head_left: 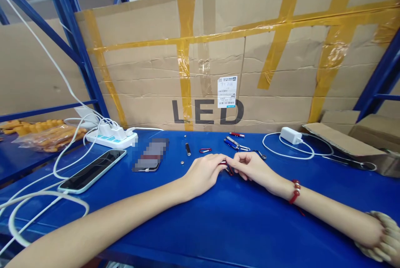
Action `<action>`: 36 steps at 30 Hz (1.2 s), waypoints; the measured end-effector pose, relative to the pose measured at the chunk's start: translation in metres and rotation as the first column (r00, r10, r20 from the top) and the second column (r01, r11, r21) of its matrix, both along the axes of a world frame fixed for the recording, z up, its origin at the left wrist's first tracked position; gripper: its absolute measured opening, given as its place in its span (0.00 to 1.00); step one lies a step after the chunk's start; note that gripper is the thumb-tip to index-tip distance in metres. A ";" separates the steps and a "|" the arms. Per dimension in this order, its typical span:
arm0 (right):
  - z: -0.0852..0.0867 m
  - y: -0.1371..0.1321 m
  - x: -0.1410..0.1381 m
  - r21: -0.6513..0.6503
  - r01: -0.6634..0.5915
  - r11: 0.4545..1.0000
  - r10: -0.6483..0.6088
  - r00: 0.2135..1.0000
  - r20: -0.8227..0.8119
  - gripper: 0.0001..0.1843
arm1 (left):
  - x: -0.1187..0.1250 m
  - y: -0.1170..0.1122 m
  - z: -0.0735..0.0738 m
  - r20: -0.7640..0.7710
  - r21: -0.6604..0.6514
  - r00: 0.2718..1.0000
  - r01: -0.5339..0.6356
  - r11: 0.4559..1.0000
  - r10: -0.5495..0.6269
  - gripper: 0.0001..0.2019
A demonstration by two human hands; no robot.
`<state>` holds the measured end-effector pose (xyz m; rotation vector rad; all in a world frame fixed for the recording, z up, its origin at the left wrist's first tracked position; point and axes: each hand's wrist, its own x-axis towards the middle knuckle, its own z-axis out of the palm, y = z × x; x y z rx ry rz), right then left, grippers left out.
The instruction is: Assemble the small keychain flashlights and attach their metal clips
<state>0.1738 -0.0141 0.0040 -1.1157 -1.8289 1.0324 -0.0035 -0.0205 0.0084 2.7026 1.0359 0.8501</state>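
My left hand (203, 173) is closed, with its fingertips gripping a small red keychain flashlight (223, 163). My right hand (254, 169) meets it from the other side, thumb and forefinger pinched at the flashlight's end; the fingers partly hide it. A red clip (230, 171) shows just below, between both hands. Beyond my left hand lie a red carabiner (205, 150), a short black tube (188, 149) and a small round silver piece (182, 162). Past my right fingers rest blue and silver keychain flashlights (233, 143) with clips, and a red tube (236, 134).
Two phones, one with a pale case (93, 172) and one blurred out (151, 155), lie left on the blue table (200, 226). Behind them is a power strip (112, 139) with cables. A white charger (291, 135) and scissors (359, 164) are right. A large cardboard box (150, 80) stands behind.
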 end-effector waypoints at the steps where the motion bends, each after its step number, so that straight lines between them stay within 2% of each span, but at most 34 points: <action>1: 0.001 0.000 -0.001 0.003 0.001 1.000 0.000 1.000 -0.009 0.22 | 0.000 -0.001 0.001 0.013 -0.003 1.000 -0.010 1.000 0.010 0.09; 7: 0.003 0.001 -0.002 0.065 0.106 0.992 -0.104 0.994 -0.033 0.20 | 0.000 -0.003 0.004 0.042 -0.052 0.992 -0.118 0.992 0.120 0.10; 11: 0.001 0.002 0.001 0.091 0.132 0.987 -0.129 0.991 -0.040 0.20 | 0.000 -0.003 0.004 0.032 -0.093 0.989 -0.141 0.986 0.144 0.10; 14: 0.000 0.002 0.002 0.095 0.106 0.990 -0.099 0.992 -0.077 0.20 | -0.001 -0.002 0.004 0.023 -0.141 0.994 -0.104 0.985 0.108 0.10; 18: 0.002 -0.001 0.003 0.141 0.031 0.990 -0.021 0.997 -0.070 0.18 | -0.003 -0.001 0.003 0.017 -0.198 1.000 -0.001 0.980 0.005 0.08; 23: 0.006 -0.004 0.005 0.291 0.000 0.957 0.000 1.000 -0.003 0.15 | -0.005 -0.001 0.001 0.055 -0.223 0.997 0.073 0.972 -0.063 0.05; 27: 0.006 -0.003 0.007 0.379 -0.030 0.925 0.005 0.998 0.068 0.14 | -0.005 -0.003 0.001 0.042 -0.232 0.997 0.077 0.970 -0.069 0.04; 31: 0.005 -0.002 0.009 0.383 -0.050 0.922 0.002 0.992 0.126 0.13 | -0.005 -0.004 0.003 0.022 -0.236 0.997 0.078 0.969 -0.075 0.04; 36: 0.004 -0.004 0.007 0.382 -0.044 0.923 0.008 0.995 0.096 0.15 | -0.004 -0.002 0.002 0.025 -0.233 0.996 0.086 0.969 -0.082 0.03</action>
